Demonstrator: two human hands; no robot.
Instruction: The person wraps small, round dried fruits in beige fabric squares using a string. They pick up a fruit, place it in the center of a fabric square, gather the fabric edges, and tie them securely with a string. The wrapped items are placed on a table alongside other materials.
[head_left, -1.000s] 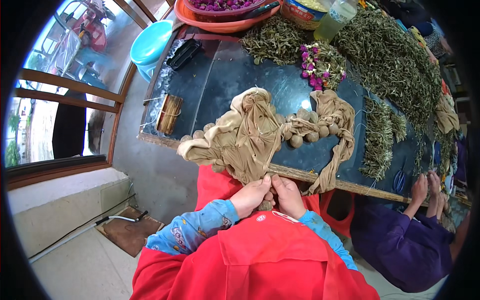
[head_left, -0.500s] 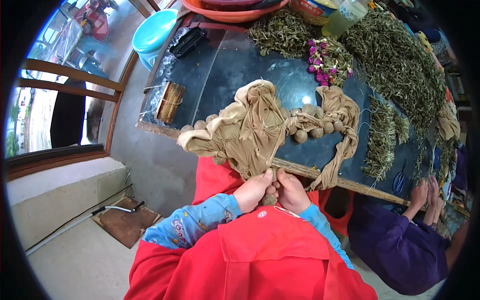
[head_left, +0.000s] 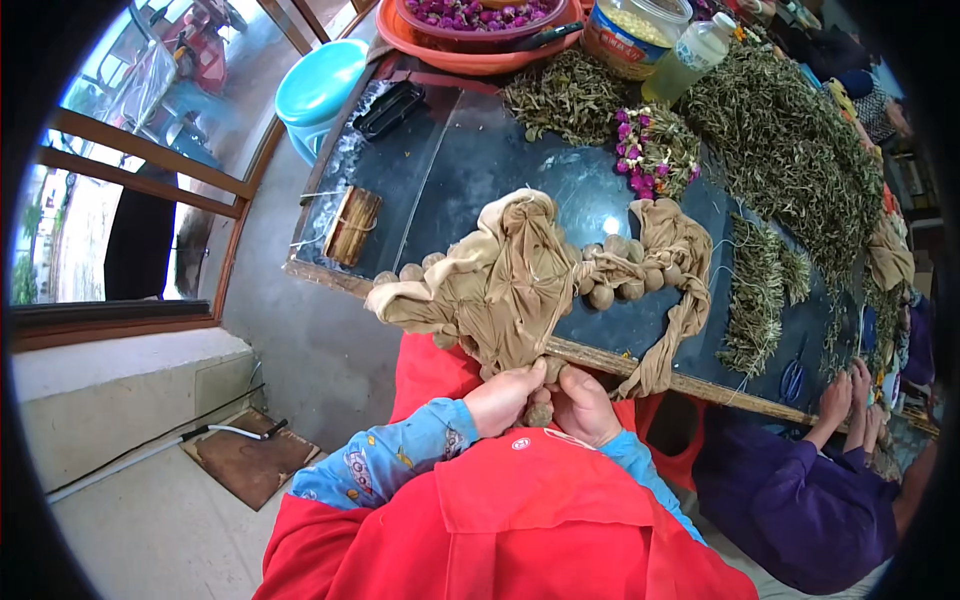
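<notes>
A bunched tan cloth [head_left: 510, 270] with round knobbly lumps [head_left: 600, 295] under and along it lies on the dark tabletop, its lower end hanging over the wooden front edge. My left hand [head_left: 505, 400] is closed on that hanging end, thumb uppermost, just above my red apron. My right hand [head_left: 583, 405] pinches the same end from the right, with a small greyish-brown lump between the two hands. Another twisted length of tan cloth [head_left: 675, 330] hangs over the edge to the right of my hands.
Dried herb heaps [head_left: 770, 140] and bundles [head_left: 750, 300], purple flowers [head_left: 635, 150], basins [head_left: 310, 95], a bottle [head_left: 690, 55], tubs [head_left: 625, 35], blue scissors [head_left: 792, 378] and a wooden block [head_left: 352, 226] surround the cloth. A co-worker in purple [head_left: 790, 495] works at right. Glazed door frames stand at left.
The whole view has shifted slightly downward since half a second ago. My fingers have moved slightly on the cloth's end; both hands still grip it in the same place.
</notes>
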